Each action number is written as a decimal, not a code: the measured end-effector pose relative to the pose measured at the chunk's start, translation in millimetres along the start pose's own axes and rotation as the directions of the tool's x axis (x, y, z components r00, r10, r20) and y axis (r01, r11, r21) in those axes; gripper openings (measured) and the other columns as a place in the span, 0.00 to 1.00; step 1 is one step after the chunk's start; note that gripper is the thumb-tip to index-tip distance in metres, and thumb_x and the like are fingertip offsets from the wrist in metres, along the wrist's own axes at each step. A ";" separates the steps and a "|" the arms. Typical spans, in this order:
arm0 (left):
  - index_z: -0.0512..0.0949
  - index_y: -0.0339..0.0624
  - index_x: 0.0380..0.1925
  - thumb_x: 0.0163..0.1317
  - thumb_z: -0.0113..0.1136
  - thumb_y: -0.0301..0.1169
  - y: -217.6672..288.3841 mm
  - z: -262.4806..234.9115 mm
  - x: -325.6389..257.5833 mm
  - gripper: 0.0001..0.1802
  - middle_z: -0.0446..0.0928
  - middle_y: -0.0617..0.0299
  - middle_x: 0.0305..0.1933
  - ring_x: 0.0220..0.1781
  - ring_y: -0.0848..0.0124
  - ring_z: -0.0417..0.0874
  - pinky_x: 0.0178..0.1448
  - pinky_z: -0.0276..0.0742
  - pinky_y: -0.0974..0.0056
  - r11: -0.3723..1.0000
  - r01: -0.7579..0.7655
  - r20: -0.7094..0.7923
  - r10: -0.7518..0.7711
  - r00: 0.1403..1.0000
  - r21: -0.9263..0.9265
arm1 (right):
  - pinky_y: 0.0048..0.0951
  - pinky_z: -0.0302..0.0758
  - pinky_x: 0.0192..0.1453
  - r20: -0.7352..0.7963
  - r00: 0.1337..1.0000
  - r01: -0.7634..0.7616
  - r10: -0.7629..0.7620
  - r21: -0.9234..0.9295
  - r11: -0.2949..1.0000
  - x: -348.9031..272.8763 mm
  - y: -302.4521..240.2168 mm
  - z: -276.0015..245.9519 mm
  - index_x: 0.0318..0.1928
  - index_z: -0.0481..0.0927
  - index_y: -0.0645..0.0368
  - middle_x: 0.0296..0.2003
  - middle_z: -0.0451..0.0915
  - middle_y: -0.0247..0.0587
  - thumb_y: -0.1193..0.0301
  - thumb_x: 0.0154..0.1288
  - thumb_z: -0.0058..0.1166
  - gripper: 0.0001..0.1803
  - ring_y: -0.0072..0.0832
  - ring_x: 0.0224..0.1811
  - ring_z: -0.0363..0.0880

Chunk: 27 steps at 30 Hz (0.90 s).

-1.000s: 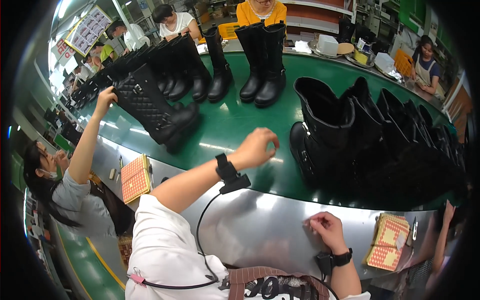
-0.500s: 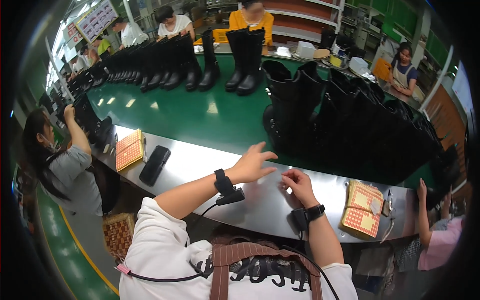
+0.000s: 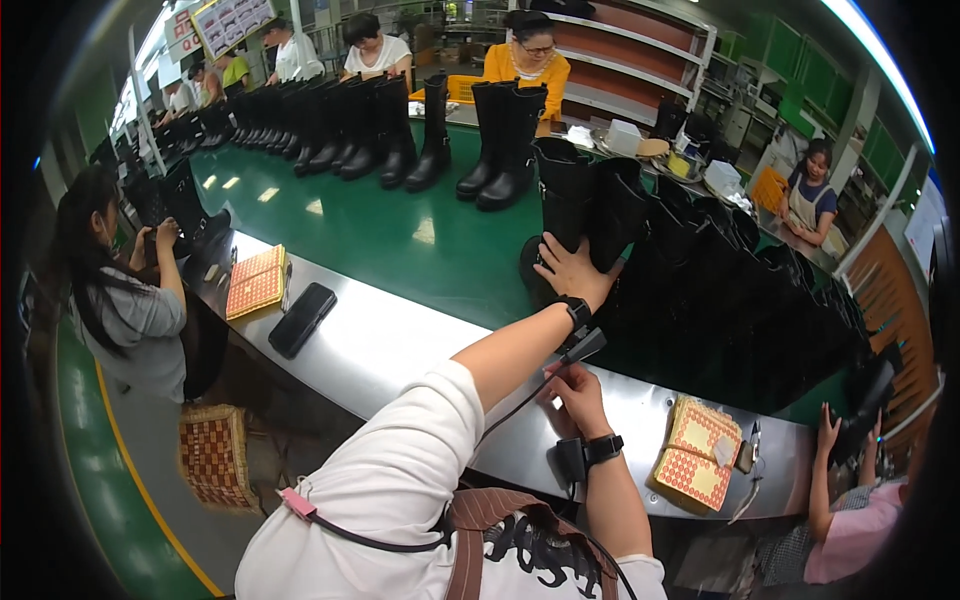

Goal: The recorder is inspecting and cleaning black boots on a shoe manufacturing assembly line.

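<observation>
A tall black boot (image 3: 566,195) stands at the near edge of the green table, right of the middle. My left hand (image 3: 580,275) reaches across to it, with spread fingers and thumb gripping its lower shaft. Lower down, over the metal ledge (image 3: 400,345), my right hand (image 3: 582,400) is closed in a pinch. Whatever it may hold is too small to make out. My left forearm passes just above the right fingers. More black boots (image 3: 720,290) crowd together to the right of the gripped one.
A pair of boots (image 3: 500,150) stands across the green table (image 3: 370,240), with a long row (image 3: 350,130) leftward. Sticker pads (image 3: 257,283) and a black phone case (image 3: 302,320) lie left; another pad stack (image 3: 700,455) lies right. Co-workers sit around the table.
My left hand has moved forward and right from above the metal ledge onto the boot. My right hand stays pinched over the ledge. The view has shifted slightly.
</observation>
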<state>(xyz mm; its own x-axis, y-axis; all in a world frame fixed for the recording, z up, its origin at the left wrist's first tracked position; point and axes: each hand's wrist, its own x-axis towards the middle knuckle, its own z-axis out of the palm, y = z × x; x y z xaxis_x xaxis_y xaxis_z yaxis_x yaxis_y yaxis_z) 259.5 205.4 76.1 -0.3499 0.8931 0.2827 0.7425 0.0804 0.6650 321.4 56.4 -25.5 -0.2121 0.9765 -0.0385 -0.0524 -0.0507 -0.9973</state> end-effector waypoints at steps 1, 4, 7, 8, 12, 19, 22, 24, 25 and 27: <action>0.72 0.53 0.64 0.50 0.68 0.59 -2.4 6.0 4.8 0.43 0.47 0.35 0.75 0.76 0.38 0.50 0.74 0.51 0.34 1.000 -0.024 -0.047 0.025 0.999 0.007 | 0.22 0.76 0.36 -0.009 1.000 0.028 -0.029 -0.053 0.998 0.1 -0.4 0.1 0.44 0.81 0.64 0.31 0.83 0.36 0.73 0.67 0.60 0.09 0.21 0.30 0.81; 0.77 0.49 0.58 0.60 0.64 0.48 -18.0 11.7 22.8 0.28 0.57 0.37 0.71 0.73 0.44 0.59 0.72 0.56 0.38 0.997 -0.065 -0.156 0.057 0.986 -0.044 | 0.23 0.77 0.37 -0.006 1.000 0.000 -0.001 -0.047 0.999 0.3 -2.5 0.4 0.43 0.81 0.65 0.31 0.83 0.35 0.74 0.67 0.60 0.08 0.20 0.30 0.79; 0.79 0.43 0.54 0.62 0.63 0.46 -53.4 -7.8 58.1 0.25 0.68 0.34 0.62 0.63 0.43 0.71 0.65 0.68 0.44 0.976 -0.099 -0.218 0.055 0.974 -0.194 | 0.22 0.76 0.37 0.012 1.000 0.003 -0.003 -0.024 1.000 0.3 -4.2 0.4 0.44 0.82 0.63 0.31 0.83 0.34 0.71 0.66 0.62 0.10 0.19 0.30 0.79; 0.79 0.40 0.52 0.62 0.63 0.45 -68.0 -18.7 72.9 0.25 0.72 0.33 0.57 0.57 0.41 0.76 0.61 0.73 0.46 0.965 -0.119 -0.278 0.051 0.959 -0.235 | 0.22 0.76 0.37 0.015 1.000 -0.001 0.001 -0.027 1.000 0.4 -4.3 0.4 0.44 0.82 0.62 0.31 0.83 0.34 0.71 0.67 0.61 0.10 0.19 0.30 0.79; 0.79 0.33 0.48 0.61 0.64 0.47 -128.4 -66.9 125.2 0.27 0.75 0.31 0.51 0.50 0.37 0.79 0.54 0.77 0.46 0.982 -0.168 -0.506 0.100 0.857 -0.089 | 0.22 0.76 0.38 -0.003 1.000 -0.011 0.011 -0.053 0.999 1.6 -3.2 -0.1 0.44 0.83 0.61 0.30 0.82 0.32 0.70 0.67 0.61 0.09 0.19 0.31 0.79; 0.82 0.37 0.46 0.60 0.66 0.49 -242.2 -149.3 204.9 0.26 0.75 0.34 0.54 0.54 0.39 0.78 0.58 0.76 0.47 0.943 -0.304 -0.561 0.325 0.762 0.133 | 0.20 0.75 0.36 0.019 0.999 -0.030 0.030 -0.027 0.999 3.8 -6.0 0.8 0.43 0.83 0.61 0.30 0.82 0.31 0.70 0.67 0.61 0.08 0.17 0.31 0.79; 0.83 0.36 0.44 0.54 0.71 0.47 -300.4 -160.5 212.5 0.26 0.79 0.39 0.51 0.56 0.43 0.78 0.57 0.76 0.49 0.993 -0.107 -0.221 0.115 0.968 0.050 | 0.20 0.75 0.36 0.006 0.999 -0.047 0.048 -0.044 0.998 3.8 -9.3 1.4 0.43 0.82 0.61 0.30 0.82 0.31 0.71 0.67 0.62 0.08 0.17 0.31 0.79; 0.84 0.35 0.43 0.53 0.72 0.48 -328.9 -168.9 217.9 0.27 0.80 0.40 0.51 0.57 0.45 0.78 0.59 0.75 0.50 0.992 -0.027 -0.287 -0.010 0.958 -0.124 | 0.20 0.76 0.36 0.011 0.998 -0.055 0.055 -0.016 0.998 3.7 -10.9 1.5 0.43 0.82 0.61 0.30 0.82 0.32 0.71 0.67 0.61 0.07 0.18 0.31 0.79; 0.82 0.35 0.46 0.53 0.72 0.51 -337.8 -171.7 218.9 0.31 0.81 0.40 0.51 0.56 0.44 0.79 0.61 0.74 0.50 0.994 -0.033 -0.273 0.002 0.962 -0.107 | 0.21 0.76 0.36 0.016 0.998 -0.058 0.058 -0.004 0.998 3.0 -11.1 1.9 0.43 0.82 0.61 0.30 0.82 0.32 0.72 0.68 0.61 0.07 0.18 0.31 0.79; 0.81 0.35 0.49 0.53 0.71 0.53 -340.1 -182.1 218.6 0.34 0.82 0.42 0.49 0.54 0.42 0.80 0.62 0.74 0.49 0.996 -0.082 -0.245 0.073 0.967 -0.027 | 0.21 0.76 0.36 0.015 0.998 -0.064 0.064 0.011 0.998 2.3 -11.5 1.6 0.43 0.82 0.61 0.30 0.82 0.32 0.72 0.68 0.60 0.07 0.18 0.31 0.79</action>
<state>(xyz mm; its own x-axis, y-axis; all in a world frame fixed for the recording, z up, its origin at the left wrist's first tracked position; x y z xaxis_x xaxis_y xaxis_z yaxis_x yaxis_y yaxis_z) -173.6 292.7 37.7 -0.4240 0.7611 0.4908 0.7528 -0.0051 0.6582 320.0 58.9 -14.0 -0.2295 0.9680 -0.1014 -0.0494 -0.1156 -0.9921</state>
